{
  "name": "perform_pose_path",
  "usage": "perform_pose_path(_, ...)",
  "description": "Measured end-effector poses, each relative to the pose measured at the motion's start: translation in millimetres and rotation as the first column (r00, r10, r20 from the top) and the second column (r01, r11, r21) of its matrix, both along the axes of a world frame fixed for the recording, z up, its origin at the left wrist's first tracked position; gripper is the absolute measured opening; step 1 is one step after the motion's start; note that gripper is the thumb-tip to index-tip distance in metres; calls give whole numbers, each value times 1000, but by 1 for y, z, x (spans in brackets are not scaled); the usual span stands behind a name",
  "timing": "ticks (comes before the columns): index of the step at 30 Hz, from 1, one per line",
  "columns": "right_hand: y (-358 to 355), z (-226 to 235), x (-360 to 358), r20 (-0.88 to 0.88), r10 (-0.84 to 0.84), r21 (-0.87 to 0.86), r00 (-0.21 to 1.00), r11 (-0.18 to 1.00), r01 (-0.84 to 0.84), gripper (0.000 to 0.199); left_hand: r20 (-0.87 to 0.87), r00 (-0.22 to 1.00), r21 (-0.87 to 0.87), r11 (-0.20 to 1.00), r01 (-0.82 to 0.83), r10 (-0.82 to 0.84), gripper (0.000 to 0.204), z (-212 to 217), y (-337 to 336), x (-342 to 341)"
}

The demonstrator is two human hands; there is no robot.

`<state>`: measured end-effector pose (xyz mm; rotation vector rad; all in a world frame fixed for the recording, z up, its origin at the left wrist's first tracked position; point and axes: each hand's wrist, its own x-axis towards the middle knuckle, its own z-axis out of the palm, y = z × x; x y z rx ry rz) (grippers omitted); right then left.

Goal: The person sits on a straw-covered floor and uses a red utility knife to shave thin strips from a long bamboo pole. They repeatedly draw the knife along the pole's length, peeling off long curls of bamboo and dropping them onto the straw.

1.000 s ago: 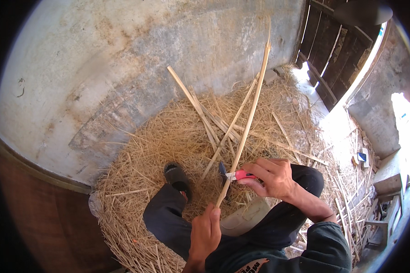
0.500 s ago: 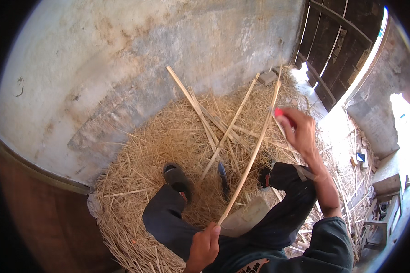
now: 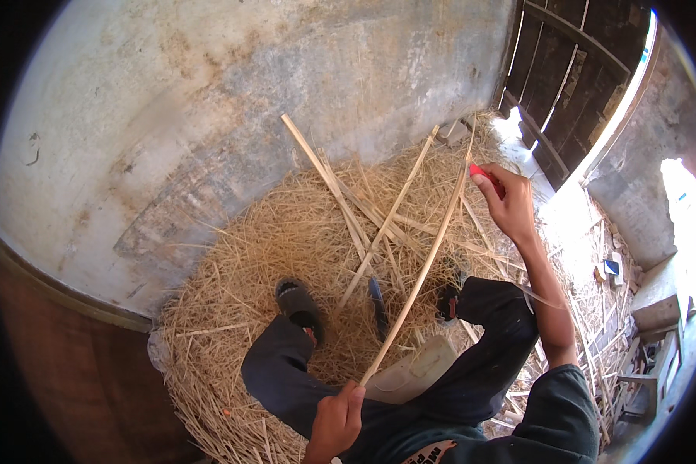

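My left hand [image 3: 336,420] is closed round the near end of a long, pale bamboo strip [image 3: 420,282], which slants up and away to the right. Near the strip's far end, my right hand [image 3: 508,197] grips a small red-handled tool [image 3: 476,169] against or close beside it. Fingers cover most of that tool, so its working edge is hidden. A thin, curled shaving [image 3: 545,298] lies across my right forearm. Between my feet a dark-handled blade [image 3: 378,308] rests on the shavings. A pale, whitish block or container [image 3: 414,371] sits between my legs.
Several bamboo strips [image 3: 394,209] lie crossed on a heap of straw-like shavings [image 3: 240,255]. Beyond stands a stained wall [image 3: 271,77]. A dark plank door [image 3: 564,69] is at the far right, with a small wooden stand [image 3: 649,371] nearer on that side.
My right hand and the red-handled tool have moved slightly up along the strip, toward its far end. My left hand has shifted a little down and left with the strip.
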<state>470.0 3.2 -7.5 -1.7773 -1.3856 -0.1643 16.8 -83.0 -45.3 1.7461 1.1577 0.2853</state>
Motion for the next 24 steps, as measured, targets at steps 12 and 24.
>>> perform_pose_path(12,-23,8,-28,-858,264,59,440,902,-428,45,188,980,-258,966,-14,65,52,-21,13,-1)
perform_pose_path(24,-59,-8,-107,-172,370,-112,913,913,-392,27,348,923,-406,914,-7,162,60,-10,44,33)
